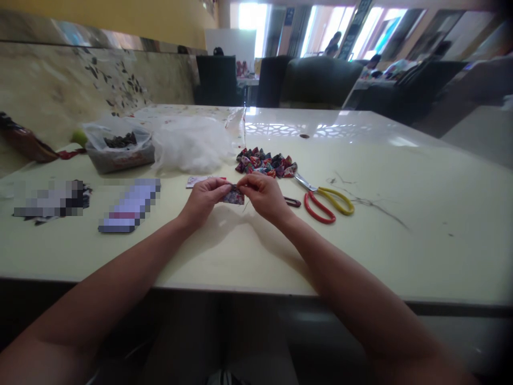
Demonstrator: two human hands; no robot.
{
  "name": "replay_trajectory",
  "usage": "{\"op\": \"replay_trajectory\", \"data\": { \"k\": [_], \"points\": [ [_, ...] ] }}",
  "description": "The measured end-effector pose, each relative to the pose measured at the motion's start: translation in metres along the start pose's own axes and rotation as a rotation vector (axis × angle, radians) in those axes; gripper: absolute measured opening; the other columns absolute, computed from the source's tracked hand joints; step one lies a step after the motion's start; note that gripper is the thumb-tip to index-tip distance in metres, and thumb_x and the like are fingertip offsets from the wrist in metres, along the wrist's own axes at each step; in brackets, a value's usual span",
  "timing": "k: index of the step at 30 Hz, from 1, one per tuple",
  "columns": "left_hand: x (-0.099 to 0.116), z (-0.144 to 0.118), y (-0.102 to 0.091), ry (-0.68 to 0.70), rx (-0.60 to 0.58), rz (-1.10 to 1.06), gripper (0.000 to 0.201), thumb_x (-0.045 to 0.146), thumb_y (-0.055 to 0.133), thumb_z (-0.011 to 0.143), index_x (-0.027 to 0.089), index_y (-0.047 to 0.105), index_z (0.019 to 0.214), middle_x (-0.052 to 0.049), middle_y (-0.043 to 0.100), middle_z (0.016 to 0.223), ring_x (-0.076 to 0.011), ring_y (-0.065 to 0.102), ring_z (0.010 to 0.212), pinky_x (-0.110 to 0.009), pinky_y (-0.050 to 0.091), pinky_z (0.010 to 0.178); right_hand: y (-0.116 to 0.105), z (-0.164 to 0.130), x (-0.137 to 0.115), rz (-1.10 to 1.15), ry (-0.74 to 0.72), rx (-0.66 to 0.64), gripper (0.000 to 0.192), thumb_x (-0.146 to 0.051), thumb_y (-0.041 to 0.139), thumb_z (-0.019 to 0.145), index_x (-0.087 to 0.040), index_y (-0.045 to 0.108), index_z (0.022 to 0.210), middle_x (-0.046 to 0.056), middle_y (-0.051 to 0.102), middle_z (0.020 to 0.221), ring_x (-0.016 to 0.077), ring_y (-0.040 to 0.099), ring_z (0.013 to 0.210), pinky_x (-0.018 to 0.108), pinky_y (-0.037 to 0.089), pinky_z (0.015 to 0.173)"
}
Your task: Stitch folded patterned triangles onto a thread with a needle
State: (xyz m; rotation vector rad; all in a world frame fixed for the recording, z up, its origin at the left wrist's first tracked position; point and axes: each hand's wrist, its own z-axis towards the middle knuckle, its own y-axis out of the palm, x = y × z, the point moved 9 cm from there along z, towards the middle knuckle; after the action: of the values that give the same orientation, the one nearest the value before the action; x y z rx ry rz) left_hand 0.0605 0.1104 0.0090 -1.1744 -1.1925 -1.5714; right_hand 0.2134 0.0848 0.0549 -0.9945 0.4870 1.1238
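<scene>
My left hand (205,199) and my right hand (262,194) meet over the pale table (401,235), both pinching a small piece of patterned fabric (233,197) between their fingertips. Just beyond them lies a heap of several small folded patterned fabric pieces (266,162). Scissors with one red and one yellow handle (325,201) lie to the right of my right hand, blades pointing toward the heap. A small dark clip-like item (293,201) sits beside my right wrist.
A mound of white stuffing (190,141) and a plastic bag holding a box of dark bits (118,149) stand at the left back. Blurred flat items (130,206) lie at the left. Loose threads (372,204) trail on the right. Dark chairs (316,80) stand behind.
</scene>
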Motion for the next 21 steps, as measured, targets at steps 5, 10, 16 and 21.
{"op": "replay_trajectory", "data": {
  "k": [5,10,16,21],
  "points": [
    [0.0,0.0,0.001,-0.014,-0.019,-0.029,0.031,0.035,0.096,0.063,0.014,0.081,0.081,-0.005,0.077,0.08,-0.0153,0.07,0.075,-0.032,0.057,0.08,0.0,0.001,0.006,0.062,0.021,-0.016,0.013,-0.015,0.069,0.088,-0.02,0.08,0.083,0.003,0.068,0.082,0.0176,0.064,0.082,0.033,0.05,0.083],
    [0.0,0.0,0.001,-0.028,-0.033,-0.024,0.031,0.035,0.096,0.063,0.014,0.08,0.08,-0.004,0.077,0.079,-0.0145,0.07,0.074,-0.03,0.057,0.079,-0.001,0.001,0.008,0.102,0.024,-0.032,0.012,-0.017,0.07,0.087,-0.021,0.081,0.083,0.003,0.07,0.084,0.0176,0.065,0.082,0.034,0.051,0.084],
    [0.001,-0.001,0.002,-0.068,-0.06,-0.022,0.032,0.036,0.097,0.063,0.014,0.079,0.079,-0.003,0.075,0.076,-0.0131,0.067,0.07,-0.028,0.054,0.074,-0.001,0.002,0.009,0.14,0.022,-0.047,0.01,-0.018,0.071,0.085,-0.021,0.08,0.081,0.002,0.071,0.083,0.0173,0.065,0.082,0.035,0.051,0.085],
    [-0.001,-0.002,0.004,-0.117,-0.081,-0.061,0.033,0.034,0.099,0.061,0.014,0.078,0.078,-0.002,0.074,0.076,-0.0119,0.066,0.069,-0.026,0.052,0.07,0.003,0.003,0.014,0.239,0.058,-0.078,0.008,-0.021,0.071,0.082,-0.021,0.078,0.08,0.002,0.073,0.083,0.0166,0.064,0.082,0.034,0.051,0.084]
  ]
}}
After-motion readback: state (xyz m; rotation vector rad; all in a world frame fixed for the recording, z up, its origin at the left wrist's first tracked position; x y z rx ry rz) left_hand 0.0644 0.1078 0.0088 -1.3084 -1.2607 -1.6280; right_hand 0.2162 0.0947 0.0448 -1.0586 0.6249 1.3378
